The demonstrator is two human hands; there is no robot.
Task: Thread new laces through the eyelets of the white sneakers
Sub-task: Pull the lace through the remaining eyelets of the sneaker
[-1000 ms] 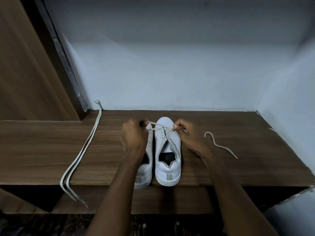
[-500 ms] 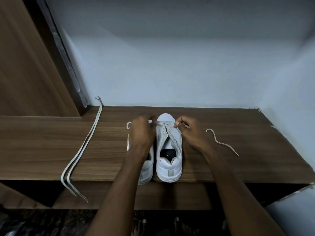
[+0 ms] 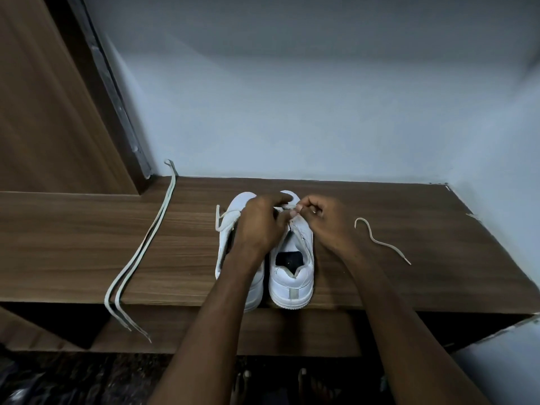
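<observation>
On the wooden table [image 3: 409, 273], in the head view, two white sneakers stood side by side with heels toward the person and toes at 12 o'clock. The right sneaker [image 3: 292, 276] showed its dark opening and heel tab; the left sneaker [image 3: 233, 226] lay largely under the left forearm.

The left hand [image 3: 260, 226] hovered over the sneakers' toe end, fingers curled toward the right sneaker's front eyelets, apparently pinching the lace [image 3: 223, 216] there, though the fingertips were hidden. One end of that lace looped out at 9 o'clock from the hand, over the left sneaker's toe. The right hand [image 3: 327, 220] sat just at 3 o'clock of the left hand, its thumb and forefinger pinched on the same lace at the right sneaker's front. The two hands nearly touched. The lace's other end [image 3: 377, 238] trailed in a wavy line on the table at 3 o'clock of the right hand, its tip pointing toward 4 o'clock.

A second lace [image 3: 143, 252], folded double, ran from the table's back edge at 10 o'clock of the sneakers down to the front edge at 8 o'clock, its two tips hanging over the edge. A pale wall [image 3: 292, 112] rose behind the table, and a wooden panel [image 3: 43, 112] stood at 10 o'clock.
</observation>
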